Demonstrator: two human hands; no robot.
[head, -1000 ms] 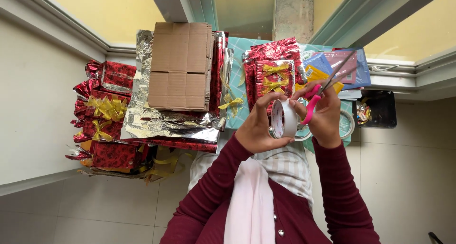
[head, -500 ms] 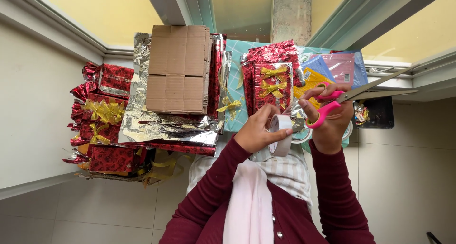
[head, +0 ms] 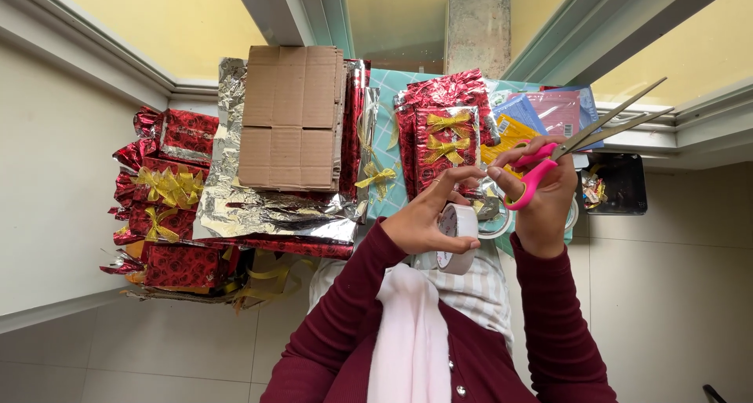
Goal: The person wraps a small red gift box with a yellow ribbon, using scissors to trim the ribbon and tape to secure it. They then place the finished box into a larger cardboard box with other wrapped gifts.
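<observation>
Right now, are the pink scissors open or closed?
Open. The scissors in the right hand have two blades spread apart, pointing up and right, with a gap between their tips.

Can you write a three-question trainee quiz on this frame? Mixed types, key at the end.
1. True or false: the right hand holds pink-handled scissors with the blades open.
2. What does the left hand hold?
A. a roll of tape
B. a gold bow
C. a sheet of foil
3. What lies on top of the crumpled silver foil?

Key
1. True: the two blades point apart, up and to the right in the picture.
2. A: a white roll of tape, gripped between thumb and fingers.
3. A flattened brown cardboard box.
</observation>
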